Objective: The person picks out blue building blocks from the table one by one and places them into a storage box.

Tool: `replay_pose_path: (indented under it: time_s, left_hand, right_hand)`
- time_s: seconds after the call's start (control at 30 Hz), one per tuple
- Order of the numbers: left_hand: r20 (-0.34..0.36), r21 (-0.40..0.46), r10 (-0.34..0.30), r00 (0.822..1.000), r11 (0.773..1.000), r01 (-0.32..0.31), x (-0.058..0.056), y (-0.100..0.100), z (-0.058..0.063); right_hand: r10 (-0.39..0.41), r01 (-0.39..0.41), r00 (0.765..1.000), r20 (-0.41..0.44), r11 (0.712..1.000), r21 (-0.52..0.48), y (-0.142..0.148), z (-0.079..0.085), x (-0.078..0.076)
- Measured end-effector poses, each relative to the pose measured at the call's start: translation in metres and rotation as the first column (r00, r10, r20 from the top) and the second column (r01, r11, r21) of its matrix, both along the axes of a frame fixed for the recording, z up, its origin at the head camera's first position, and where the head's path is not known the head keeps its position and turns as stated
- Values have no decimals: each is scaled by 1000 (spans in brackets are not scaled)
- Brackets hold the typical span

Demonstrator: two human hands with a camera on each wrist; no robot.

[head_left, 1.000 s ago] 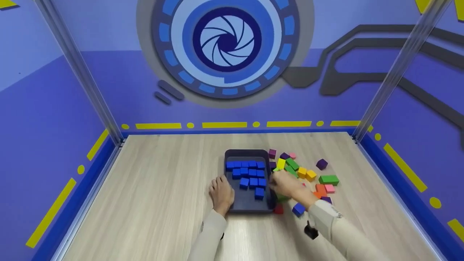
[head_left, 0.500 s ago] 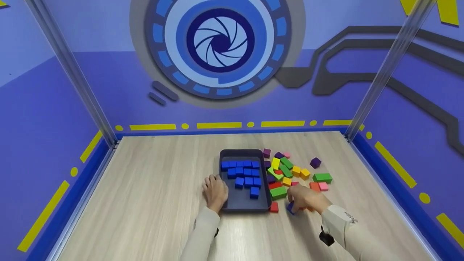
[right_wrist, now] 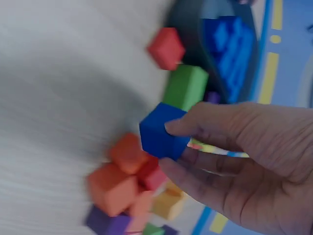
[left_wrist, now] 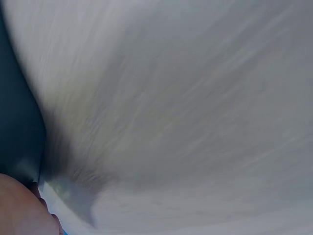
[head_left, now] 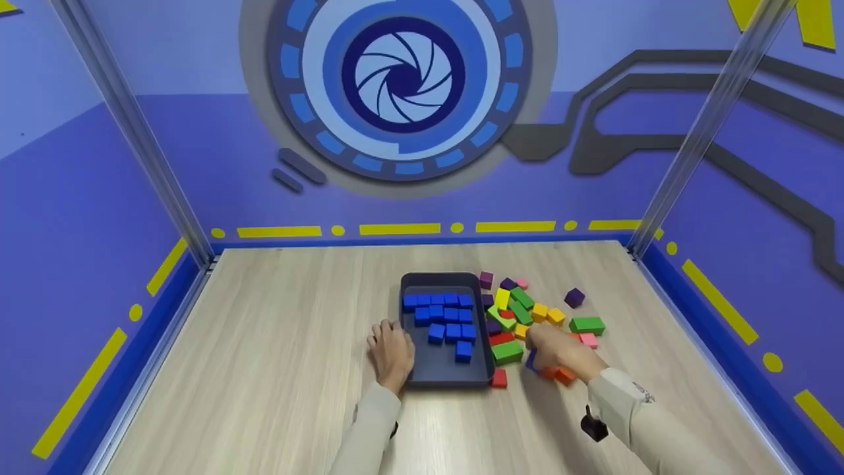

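A blue cube is pinched between the thumb and fingers of my right hand, seen closely in the right wrist view. That hand hovers over the loose blocks right of the dark grey tray. Inside the tray, blue cubes lie in rough rows, with a single one nearest the front. My left hand rests against the tray's left side, its fingers loosely bent. In the left wrist view only part of the left hand shows, beside the tray's dark wall.
Loose blocks lie right of the tray, among them a green block, a red cube, yellow-orange cubes and a dark purple cube farther off. Orange blocks sit below the right hand. Walls enclose the wooden table.
My right hand moved from the tray's right edge to the blue cube on the table, pinched it, and now has it slightly raised. My left hand stays at the tray's side.
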State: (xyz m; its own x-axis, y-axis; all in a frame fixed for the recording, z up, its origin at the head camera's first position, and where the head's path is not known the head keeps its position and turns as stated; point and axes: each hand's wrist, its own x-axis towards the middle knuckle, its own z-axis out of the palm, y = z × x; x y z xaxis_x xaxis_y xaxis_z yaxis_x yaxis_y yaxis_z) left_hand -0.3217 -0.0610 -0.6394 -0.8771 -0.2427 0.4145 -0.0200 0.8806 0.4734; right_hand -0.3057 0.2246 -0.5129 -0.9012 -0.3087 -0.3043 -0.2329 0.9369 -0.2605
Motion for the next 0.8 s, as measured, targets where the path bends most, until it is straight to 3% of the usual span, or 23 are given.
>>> replay_pose_path:
  time_s: [0.1,0.27,0.5,0.7,0.8]
  left_hand:
    - [17,-29,9,1000,1000,-9,-1,-1,-1]
    - [61,-71,13,998,997,-9,-3,2,-3]
    - [87,-60,15,996,998,-10,-4,6,-5]
    - [83,-90,28,996,996,-21,-5,7,-5]
    - [73,-122,35,997,992,-26,-5,6,-6]
  right_hand:
    - [-40,37,998,-50,998,-52,-16,9,-3]
    - [44,-68,982,-184,990,-123,-40,11,-7]
    - [254,-322,882,-398,940,-115,-57,-8,-8]
    - [245,-296,905,-347,950,-102,-68,-19,-8]
    - [242,-290,905,-350,953,-91,-70,-23,-10]
